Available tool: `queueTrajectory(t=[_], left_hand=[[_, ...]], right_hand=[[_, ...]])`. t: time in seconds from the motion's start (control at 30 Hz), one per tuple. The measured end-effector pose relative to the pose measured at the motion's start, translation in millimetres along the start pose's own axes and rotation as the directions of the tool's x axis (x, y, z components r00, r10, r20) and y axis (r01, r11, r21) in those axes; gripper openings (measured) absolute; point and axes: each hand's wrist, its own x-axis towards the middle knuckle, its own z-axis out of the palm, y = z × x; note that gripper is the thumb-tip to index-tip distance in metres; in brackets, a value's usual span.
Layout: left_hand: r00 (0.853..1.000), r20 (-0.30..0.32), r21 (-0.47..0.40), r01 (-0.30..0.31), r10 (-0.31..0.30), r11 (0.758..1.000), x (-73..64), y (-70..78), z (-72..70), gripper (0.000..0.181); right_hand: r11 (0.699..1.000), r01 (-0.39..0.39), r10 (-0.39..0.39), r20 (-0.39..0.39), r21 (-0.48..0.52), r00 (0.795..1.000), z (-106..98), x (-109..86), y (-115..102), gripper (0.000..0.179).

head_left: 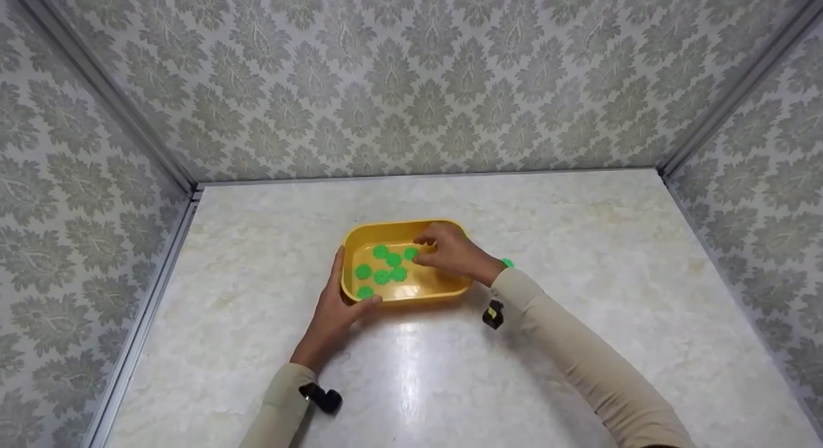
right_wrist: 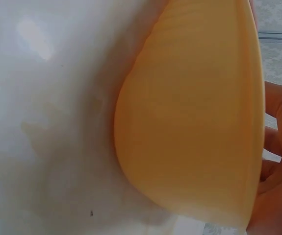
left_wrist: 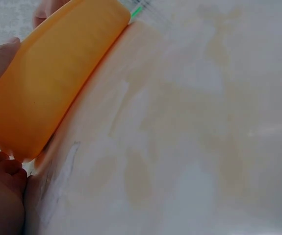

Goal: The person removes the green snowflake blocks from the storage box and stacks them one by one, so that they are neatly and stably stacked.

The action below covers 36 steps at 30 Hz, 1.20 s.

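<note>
1. Head view: only here does the inside of the yellow tray (head_left: pixel 421 285) show; it sits on the pale table (head_left: pixel 591 255), between the hands. The left hand (head_left: pixel 335 308) grips its left end, thumb over the near rim. The right hand (head_left: pixel 451 251) is over the right part, fingers bent and parted from the thumb — nothing plainly held, though I cannot tell whether the thumb touches the nearest green piece (head_left: pixel 410 254).
2. Left wrist view: the left fingers curl at the tray's lower edge, unseen from above, with the thumb against its outer wall.
3. Right wrist view: the tray's outer wall fills the middle, the right hand beyond its rim; a dark speck (right_wrist: pixel 91 213) shows on the table.
4. Counts: one tray, two hands, two black wrist devices (head_left: pixel 326 400), eight green pieces — seven inside the tray, one partly hidden beyond the right wrist.
</note>
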Motion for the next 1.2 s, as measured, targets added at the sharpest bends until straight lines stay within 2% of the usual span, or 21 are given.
queueTrajectory(t=[0.13,0.3,0.6,0.87,1.2], left_hand=[[1.000,-0.001,-0.011,-0.007,0.007,1.000,0.2,-0.5,0.4,0.122],[1.000,0.003,-0.026,-0.014,0.014,1.000,0.8,-2.6,1.2,0.121],[0.999,-0.014,-0.015,-0.032,0.032,0.999,1.5,-1.8,2.4,0.124],[0.999,-0.019,0.001,-0.032,0.032,0.999,1.1,-1.2,1.8,0.124],[0.999,-0.013,-0.012,-0.031,0.031,0.999,0.5,-1.5,1.7,0.124]], right_hand=[[0.998,-0.030,0.030,0.007,-0.046,1.000,2,5.4,-1,0.045],[0.995,-0.050,0.049,-0.006,-0.085,0.999,5,11.0,1,0.040],[0.985,-0.012,0.014,0.013,-0.172,1.000,11,17.1,4,0.016],[0.980,0.039,-0.039,0.004,-0.196,0.999,14,17.5,6,0.017],[0.982,0.042,-0.040,0.018,-0.182,0.999,15,16.7,6,0.021]])
